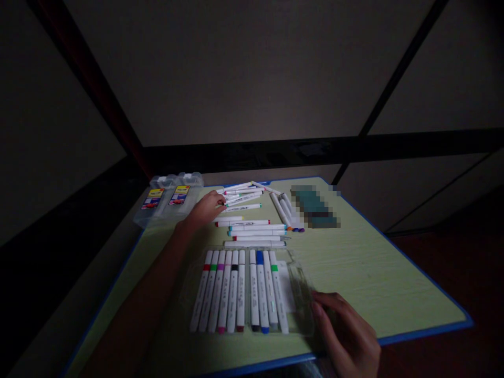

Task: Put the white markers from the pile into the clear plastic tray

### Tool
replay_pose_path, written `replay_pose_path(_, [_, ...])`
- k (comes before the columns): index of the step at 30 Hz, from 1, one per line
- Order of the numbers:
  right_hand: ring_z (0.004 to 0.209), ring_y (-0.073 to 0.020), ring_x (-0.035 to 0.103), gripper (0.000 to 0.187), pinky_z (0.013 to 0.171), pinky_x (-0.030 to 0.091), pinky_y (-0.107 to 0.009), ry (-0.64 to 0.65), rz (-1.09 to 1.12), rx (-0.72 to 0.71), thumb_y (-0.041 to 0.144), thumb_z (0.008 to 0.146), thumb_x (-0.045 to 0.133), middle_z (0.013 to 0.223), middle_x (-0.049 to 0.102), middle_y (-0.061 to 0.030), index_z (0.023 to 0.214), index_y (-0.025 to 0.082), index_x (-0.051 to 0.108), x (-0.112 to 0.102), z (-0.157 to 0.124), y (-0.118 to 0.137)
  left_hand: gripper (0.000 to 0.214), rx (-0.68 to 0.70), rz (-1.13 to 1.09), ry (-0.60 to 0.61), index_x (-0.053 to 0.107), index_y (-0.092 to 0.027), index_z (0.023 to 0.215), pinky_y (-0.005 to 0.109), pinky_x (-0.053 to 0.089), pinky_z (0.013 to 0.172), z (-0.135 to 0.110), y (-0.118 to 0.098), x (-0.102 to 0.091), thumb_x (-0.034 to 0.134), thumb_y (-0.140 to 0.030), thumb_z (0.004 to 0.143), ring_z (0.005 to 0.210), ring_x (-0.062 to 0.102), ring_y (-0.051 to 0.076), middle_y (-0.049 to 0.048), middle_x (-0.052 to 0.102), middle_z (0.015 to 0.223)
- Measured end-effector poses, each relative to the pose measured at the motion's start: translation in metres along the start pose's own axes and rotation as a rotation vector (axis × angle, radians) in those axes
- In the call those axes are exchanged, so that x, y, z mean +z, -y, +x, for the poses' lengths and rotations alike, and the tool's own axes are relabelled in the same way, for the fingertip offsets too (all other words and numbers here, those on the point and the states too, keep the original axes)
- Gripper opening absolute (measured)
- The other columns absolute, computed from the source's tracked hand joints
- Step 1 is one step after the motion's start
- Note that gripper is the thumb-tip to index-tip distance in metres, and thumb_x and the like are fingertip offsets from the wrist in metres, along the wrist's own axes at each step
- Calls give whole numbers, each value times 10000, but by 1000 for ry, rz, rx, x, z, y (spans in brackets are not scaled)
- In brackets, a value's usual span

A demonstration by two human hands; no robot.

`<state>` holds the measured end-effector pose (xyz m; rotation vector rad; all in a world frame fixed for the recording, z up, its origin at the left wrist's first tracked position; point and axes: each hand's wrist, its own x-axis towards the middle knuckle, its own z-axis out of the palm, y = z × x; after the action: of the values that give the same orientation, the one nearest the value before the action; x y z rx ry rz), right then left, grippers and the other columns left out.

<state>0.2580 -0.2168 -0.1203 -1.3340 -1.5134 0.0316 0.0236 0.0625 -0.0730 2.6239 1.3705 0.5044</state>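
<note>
My left hand point(208, 206) reaches to the far part of the table, its fingers closed at the left end of a white marker pen point(243, 207) with a green tip band. More loose markers point(236, 187) lie piled just beyond it. Close to me lies a clear plastic marker case point(305, 320), with several white markers point(222, 294) standing side by side in its two sections. The case's right part shows a gap without markers. My right hand point(348, 331) pinches the right edge of this case between thumb and fingers.
Several markers point(258, 228) lie crosswise between the case and the pile. Others point(281, 210) point toward me beside a blurred-out greenish object point(315, 205). Two clear cases with labels point(169, 202) sit at the far left corner. The table point(374, 273) has a blue edge; a wall stands behind.
</note>
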Motion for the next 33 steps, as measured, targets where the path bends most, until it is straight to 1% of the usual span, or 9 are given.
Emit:
replay_pose_path(4, [682, -135, 631, 114, 634, 511, -243, 21, 2, 9, 173, 794, 537, 760, 672, -19, 886, 198, 599, -1, -1, -2, 174, -13, -16, -96, 625, -123, 846, 325, 432, 813, 1, -10, 15, 507, -206, 749, 849, 538, 194, 81, 581, 884])
replay_pose_path(6, [681, -137, 628, 118, 626, 510, -245, 26, 11, 13, 168, 791, 541, 761, 668, -22, 890, 197, 598, -1, -2, -2, 170, -16, -26, -116, 623, -120, 853, 332, 425, 839, 2, -12, 23, 507, -197, 755, 869, 537, 196, 83, 589, 889])
replay_pose_path(10, [676, -135, 623, 122, 611, 505, -237, 21, 24, 18, 158, 787, 544, 754, 659, -24, 891, 192, 598, 0, -2, -1, 182, -13, -57, -107, 628, -97, 857, 325, 421, 852, 2, -9, 36, 494, -184, 771, 884, 544, 195, 96, 601, 901])
replay_pose_path(13, [659, -128, 616, 120, 594, 498, -226, 26, 44, 21, 143, 792, 535, 741, 647, -24, 885, 189, 596, 0, 0, 1, 198, 6, -68, -95, 642, -101, 841, 323, 415, 854, 2, -8, 41, 478, -199, 789, 877, 550, 193, 91, 615, 875])
replay_pose_path(15, [651, -124, 612, 121, 579, 493, -220, 41, 56, 17, 130, 796, 525, 731, 636, -23, 879, 187, 592, 0, 1, 3, 214, 23, -76, -96, 650, -109, 810, 313, 420, 826, 2, -8, 43, 461, -210, 802, 845, 553, 187, 84, 619, 841])
replay_pose_path(18, [651, -121, 609, 122, 575, 492, -217, 61, 55, -2, 119, 796, 517, 719, 627, -21, 871, 187, 585, -1, 2, 3, 248, 32, -83, -104, 644, -118, 714, 284, 425, 745, 1, -10, 42, 435, -207, 814, 765, 546, 167, 69, 608, 764])
replay_pose_path(24, [649, -117, 611, 125, 573, 493, -211, 58, 53, -2, 122, 797, 521, 725, 628, -19, 880, 190, 585, -2, 1, 2, 316, 18, -54, -98, 578, -128, 572, 261, 385, 646, 1, -12, 38, 406, -213, 824, 649, 506, 139, 44, 557, 656])
replay_pose_path(27, [650, -121, 616, 128, 578, 497, -217, 54, 42, -3, 123, 793, 521, 722, 629, -17, 877, 192, 588, -1, 2, 2, 315, -16, -45, -103, 557, -133, 548, 256, 363, 607, 1, -12, 38, 418, -227, 815, 614, 490, 133, 33, 539, 628])
replay_pose_path(33, [638, -118, 614, 119, 562, 489, -213, 66, 42, 3, 117, 795, 511, 713, 627, -19, 860, 185, 583, -1, 2, 4, 277, -65, -52, -99, 544, -136, 521, 247, 352, 586, 1, -11, 37, 472, -230, 772, 589, 477, 125, 23, 529, 609])
